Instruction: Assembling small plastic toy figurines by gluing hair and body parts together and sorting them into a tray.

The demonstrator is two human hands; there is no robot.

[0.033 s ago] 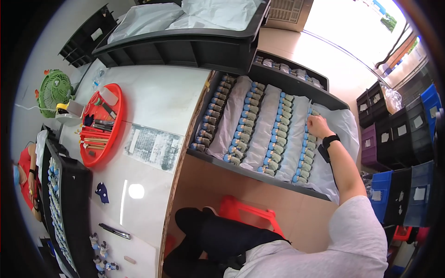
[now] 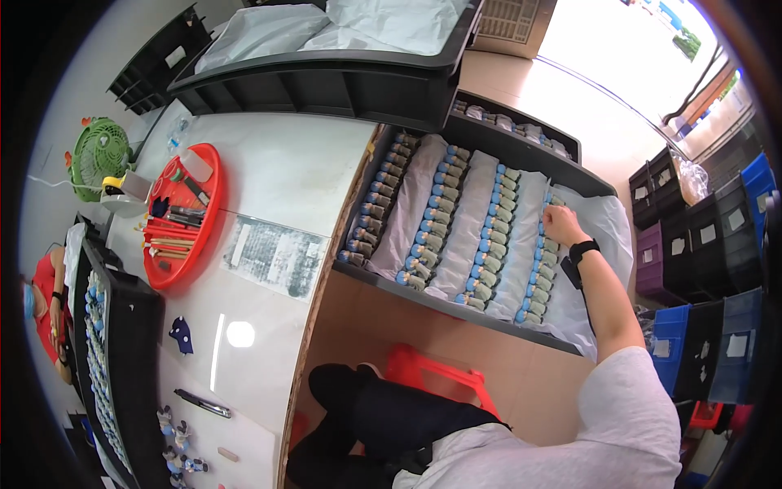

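Observation:
My right hand, with a dark band on its wrist, reaches into a black crate. Its fingers are bent and pinched together at the far end of the rightmost row of figurines. They close on a small figurine there, mostly hidden by the fingers. The figurines are small, with blue tops and grey-green bodies, and lie side by side in several rows. White sheets of thin wrapping separate the rows. My left hand is out of sight.
Left of the crate stands a white table with a red oval tray of tools, a utility knife and loose figurines. Another black crate overhangs the far side. A co-worker is at far left. Stacked bins stand right.
The whole view has shifted slightly. My right hand stays at the far end of the same row, its fingers still pinched.

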